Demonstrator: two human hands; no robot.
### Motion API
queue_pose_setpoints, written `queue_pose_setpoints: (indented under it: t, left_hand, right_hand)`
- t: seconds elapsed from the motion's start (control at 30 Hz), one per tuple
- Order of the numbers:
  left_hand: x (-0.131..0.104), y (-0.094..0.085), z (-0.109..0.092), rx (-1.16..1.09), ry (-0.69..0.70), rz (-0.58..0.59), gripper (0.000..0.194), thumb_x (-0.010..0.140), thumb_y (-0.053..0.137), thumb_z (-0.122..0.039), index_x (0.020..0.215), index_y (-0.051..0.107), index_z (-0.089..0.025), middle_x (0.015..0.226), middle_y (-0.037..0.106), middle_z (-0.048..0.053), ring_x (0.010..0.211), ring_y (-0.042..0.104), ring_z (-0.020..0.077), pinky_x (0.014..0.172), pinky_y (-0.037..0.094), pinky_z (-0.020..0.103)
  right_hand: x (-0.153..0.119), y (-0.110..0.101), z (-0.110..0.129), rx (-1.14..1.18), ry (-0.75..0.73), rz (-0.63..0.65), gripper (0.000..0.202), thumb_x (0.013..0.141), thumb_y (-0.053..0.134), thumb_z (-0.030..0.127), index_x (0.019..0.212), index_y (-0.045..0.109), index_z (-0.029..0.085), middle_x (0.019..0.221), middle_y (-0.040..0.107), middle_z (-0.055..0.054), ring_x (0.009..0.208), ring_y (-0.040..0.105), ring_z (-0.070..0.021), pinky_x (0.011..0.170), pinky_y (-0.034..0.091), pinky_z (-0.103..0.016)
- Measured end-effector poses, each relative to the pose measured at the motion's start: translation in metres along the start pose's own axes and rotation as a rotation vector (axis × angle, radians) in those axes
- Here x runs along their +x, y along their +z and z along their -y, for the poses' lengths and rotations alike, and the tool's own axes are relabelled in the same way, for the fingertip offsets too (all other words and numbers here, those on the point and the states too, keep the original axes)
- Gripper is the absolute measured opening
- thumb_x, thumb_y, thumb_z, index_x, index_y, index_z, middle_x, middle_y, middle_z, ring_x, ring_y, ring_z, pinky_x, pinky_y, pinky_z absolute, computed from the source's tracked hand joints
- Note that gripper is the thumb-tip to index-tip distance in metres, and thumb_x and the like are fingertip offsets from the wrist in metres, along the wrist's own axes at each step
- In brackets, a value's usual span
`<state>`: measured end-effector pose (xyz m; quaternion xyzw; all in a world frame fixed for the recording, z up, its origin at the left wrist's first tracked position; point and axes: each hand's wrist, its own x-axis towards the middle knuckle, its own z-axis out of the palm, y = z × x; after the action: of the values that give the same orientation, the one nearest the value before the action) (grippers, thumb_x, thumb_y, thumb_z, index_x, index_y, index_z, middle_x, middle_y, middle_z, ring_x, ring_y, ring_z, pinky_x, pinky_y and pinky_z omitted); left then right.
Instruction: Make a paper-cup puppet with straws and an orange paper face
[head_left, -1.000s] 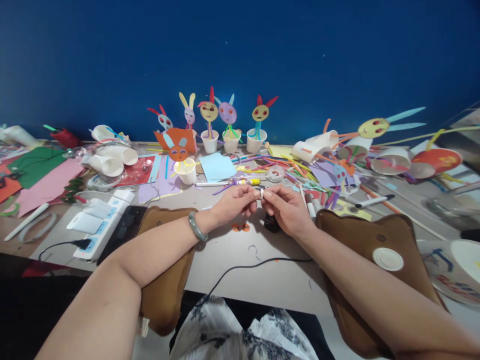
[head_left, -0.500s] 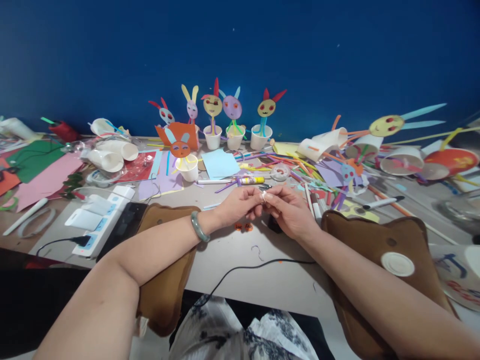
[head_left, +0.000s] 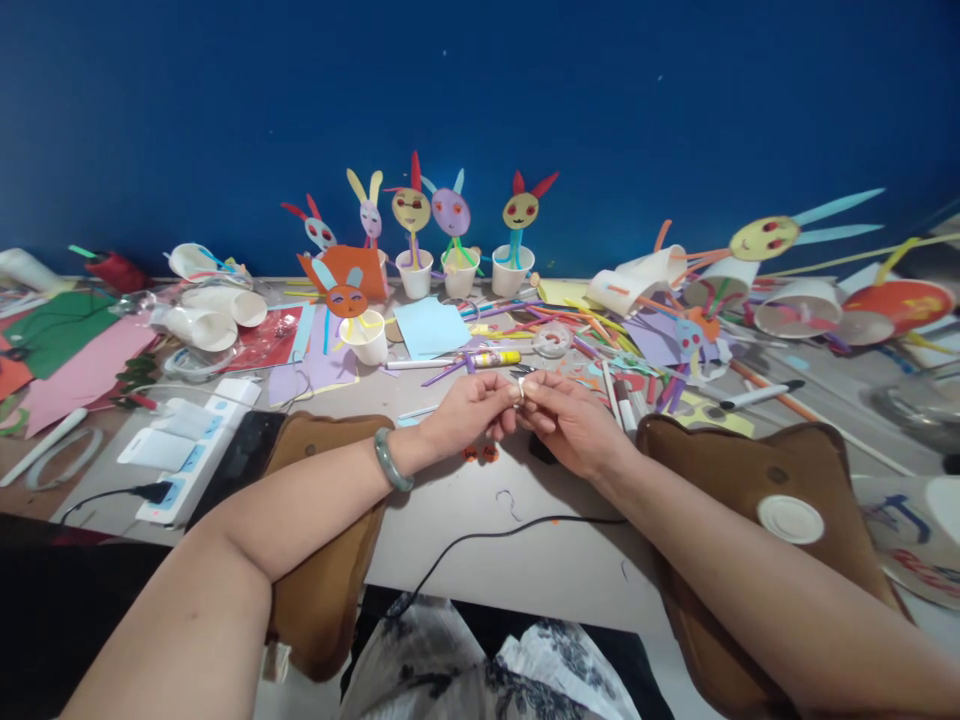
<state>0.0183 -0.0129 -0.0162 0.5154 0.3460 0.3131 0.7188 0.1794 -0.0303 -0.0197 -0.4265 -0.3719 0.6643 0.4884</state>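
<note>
Over the middle of the table my left hand (head_left: 478, 408) and my right hand (head_left: 568, 415) meet, fingertips almost touching. Pinched between both thumbs and forefingers is a small white piece (head_left: 520, 389), too small to name. My left wrist wears a green bangle. Small orange paper pieces with dark writing (head_left: 480, 454) lie on the table just below my hands. Behind my fingers lies a yellow glue stick (head_left: 496, 357). A dark object under my right hand is mostly hidden.
Paper cups with rabbit-faced figures (head_left: 513, 270) line the blue wall. Pipe cleaners, markers and coloured paper (head_left: 431, 328) spread across the table. Brown pads (head_left: 750, 500) lie under both forearms. At left is a white power strip (head_left: 199, 455); a black cable (head_left: 480, 535) crosses the front.
The whole view has shifted slightly, so things appear a little further left. Both hands still pinch the small white piece, with fingers slightly adjusted.
</note>
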Motion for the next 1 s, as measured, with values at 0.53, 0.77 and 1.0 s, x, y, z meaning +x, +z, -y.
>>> queue_pose_setpoints:
  t: [0.53,0.77,1.0]
  left_hand:
    - [0.001,-0.008,-0.007,0.035,0.077,0.098,0.039,0.089,0.069,-0.051,0.075,0.052,-0.018,0.059,0.061,-0.004,0.046,0.053,0.0054,0.046,0.044,0.018]
    - [0.001,-0.008,-0.008,0.079,0.045,0.017,0.033,0.091,0.067,-0.044,0.077,0.054,-0.018,0.059,0.061,-0.005,0.046,0.053,0.005,0.047,0.045,0.018]
    - [0.003,-0.003,-0.007,-0.108,-0.088,0.067,0.036,0.088,0.071,-0.045,0.073,0.055,-0.017,0.054,0.059,-0.004,0.043,0.051,0.0056,0.045,0.044,0.018]
  right_hand:
    - [-0.004,0.005,0.004,-0.073,-0.1,0.034,0.044,0.067,0.088,0.056,0.074,0.057,0.025,0.055,0.051,0.006,0.045,0.039,-0.0088,0.043,0.021,-0.025]
    - [-0.001,0.0,-0.004,-0.095,-0.106,-0.06,0.041,0.073,0.085,0.054,0.076,0.058,0.024,0.052,0.048,0.007,0.046,0.038,-0.0085,0.045,0.028,-0.025]
    - [-0.008,-0.003,-0.007,-0.456,-0.497,-0.235,0.03,0.085,0.078,0.049,0.084,0.061,0.024,0.065,0.059,0.003,0.051,0.049,-0.0111,0.048,0.038,-0.028]
